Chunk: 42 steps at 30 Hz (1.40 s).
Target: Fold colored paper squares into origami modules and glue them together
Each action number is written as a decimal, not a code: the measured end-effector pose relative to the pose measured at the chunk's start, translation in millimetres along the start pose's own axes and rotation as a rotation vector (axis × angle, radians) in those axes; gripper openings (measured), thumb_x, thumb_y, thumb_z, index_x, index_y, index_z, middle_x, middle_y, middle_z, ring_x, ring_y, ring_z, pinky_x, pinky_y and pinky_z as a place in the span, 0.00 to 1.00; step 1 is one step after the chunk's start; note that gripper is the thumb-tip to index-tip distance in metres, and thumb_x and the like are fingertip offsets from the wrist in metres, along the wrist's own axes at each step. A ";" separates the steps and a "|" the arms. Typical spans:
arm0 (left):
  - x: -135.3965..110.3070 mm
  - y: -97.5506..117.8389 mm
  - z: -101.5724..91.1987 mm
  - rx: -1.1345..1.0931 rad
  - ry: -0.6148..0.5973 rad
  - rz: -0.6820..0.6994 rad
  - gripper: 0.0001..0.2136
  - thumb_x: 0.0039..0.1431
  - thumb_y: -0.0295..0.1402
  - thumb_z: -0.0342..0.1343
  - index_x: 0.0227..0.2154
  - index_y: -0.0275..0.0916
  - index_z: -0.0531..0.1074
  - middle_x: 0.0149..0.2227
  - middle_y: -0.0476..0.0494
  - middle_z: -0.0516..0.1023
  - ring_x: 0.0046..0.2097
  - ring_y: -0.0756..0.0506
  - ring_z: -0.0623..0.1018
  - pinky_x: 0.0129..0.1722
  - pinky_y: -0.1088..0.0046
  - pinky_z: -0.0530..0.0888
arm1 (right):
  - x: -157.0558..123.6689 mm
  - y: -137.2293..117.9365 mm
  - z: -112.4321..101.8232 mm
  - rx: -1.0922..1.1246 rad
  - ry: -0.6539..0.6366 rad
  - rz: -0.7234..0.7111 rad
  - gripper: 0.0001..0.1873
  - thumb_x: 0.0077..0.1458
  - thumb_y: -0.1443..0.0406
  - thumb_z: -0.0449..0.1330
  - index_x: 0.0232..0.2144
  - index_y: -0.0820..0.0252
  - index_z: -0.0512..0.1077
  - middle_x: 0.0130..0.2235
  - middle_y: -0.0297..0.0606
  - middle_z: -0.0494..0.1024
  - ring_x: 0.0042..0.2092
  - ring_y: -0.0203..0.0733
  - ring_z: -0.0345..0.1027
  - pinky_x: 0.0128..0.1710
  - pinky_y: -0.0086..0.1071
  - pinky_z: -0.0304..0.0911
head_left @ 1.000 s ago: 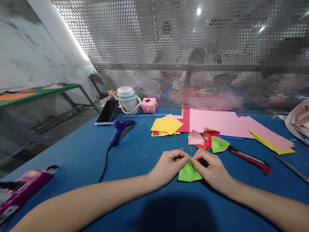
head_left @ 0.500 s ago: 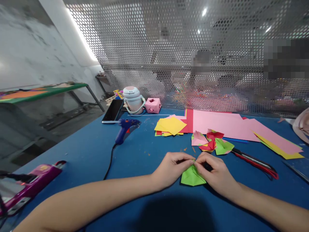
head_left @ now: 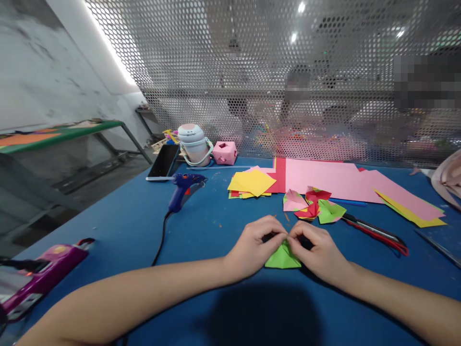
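A folded piece of green paper (head_left: pixel 282 258) rests low over the blue table, its upper edge pinched between both hands. My left hand (head_left: pixel 256 242) is closed, thumb and forefinger gripping the paper from the left. Opposite it, my right hand (head_left: pixel 317 245) is closed too, its thumb and forefinger on the paper's upper right. The fingertips nearly meet and hide the top fold. Just beyond the hands lie several folded paper pieces: a pink one (head_left: pixel 294 201), red ones (head_left: pixel 317 194) and a green one (head_left: pixel 330 212).
A blue glue gun (head_left: pixel 182 190) with a cord lies left, near a phone (head_left: pixel 163 162), a lidded bottle (head_left: pixel 195 145) and a pink paper cube (head_left: pixel 225 153). Yellow sheets (head_left: pixel 254 182), pink sheets (head_left: pixel 324 179), a red-handled cutter (head_left: pixel 378 233) and a purple power strip (head_left: pixel 48 276) are around. A perforated metal screen (head_left: pixel 252 72) stands behind.
The view has shifted slightly. Both hands still pinch the green paper, and its visible part now looks shorter, with its lower flap tilted flatter.
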<state>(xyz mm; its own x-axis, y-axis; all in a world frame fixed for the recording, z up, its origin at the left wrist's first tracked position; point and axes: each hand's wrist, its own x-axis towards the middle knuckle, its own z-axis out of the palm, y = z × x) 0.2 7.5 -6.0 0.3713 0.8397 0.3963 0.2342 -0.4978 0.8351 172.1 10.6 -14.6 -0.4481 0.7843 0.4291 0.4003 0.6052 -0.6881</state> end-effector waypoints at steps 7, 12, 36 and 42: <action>-0.1 0.0 -1.8 0.029 0.073 -0.035 0.06 0.57 0.28 0.51 0.29 0.35 0.72 0.29 0.45 0.71 0.34 0.49 0.72 0.34 0.74 0.68 | 1.8 1.1 0.7 -0.027 0.009 0.084 0.07 0.54 0.68 0.53 0.24 0.59 0.64 0.23 0.31 0.67 0.25 0.34 0.60 0.26 0.27 0.58; -0.7 -3.9 0.8 0.042 0.045 -0.063 0.04 0.55 0.27 0.52 0.29 0.35 0.71 0.30 0.46 0.70 0.33 0.50 0.71 0.33 0.75 0.68 | -0.5 3.9 1.4 -0.047 0.035 0.030 0.09 0.55 0.69 0.52 0.24 0.60 0.66 0.24 0.33 0.68 0.26 0.34 0.62 0.26 0.28 0.58; -1.0 -2.8 0.4 0.000 0.014 -0.225 0.08 0.57 0.32 0.51 0.33 0.37 0.75 0.32 0.46 0.78 0.34 0.49 0.74 0.36 0.75 0.70 | 1.0 6.6 -0.1 -0.021 0.090 0.060 0.07 0.55 0.67 0.54 0.28 0.60 0.72 0.28 0.35 0.75 0.29 0.36 0.67 0.31 0.30 0.62; -1.0 -6.6 5.4 -0.025 0.023 -0.293 0.03 0.51 0.30 0.53 0.27 0.36 0.68 0.25 0.51 0.71 0.28 0.52 0.69 0.28 0.78 0.67 | 0.7 2.4 -0.7 0.014 0.086 -0.053 0.05 0.55 0.66 0.56 0.32 0.59 0.72 0.30 0.37 0.74 0.32 0.38 0.68 0.32 0.31 0.64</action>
<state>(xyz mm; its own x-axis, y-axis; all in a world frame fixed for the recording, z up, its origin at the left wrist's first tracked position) 3.1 8.8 -13.9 0.2704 0.9518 0.1449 0.3059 -0.2277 0.9244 173.3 12.7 -15.6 -0.3982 0.7603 0.5132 0.3661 0.6447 -0.6711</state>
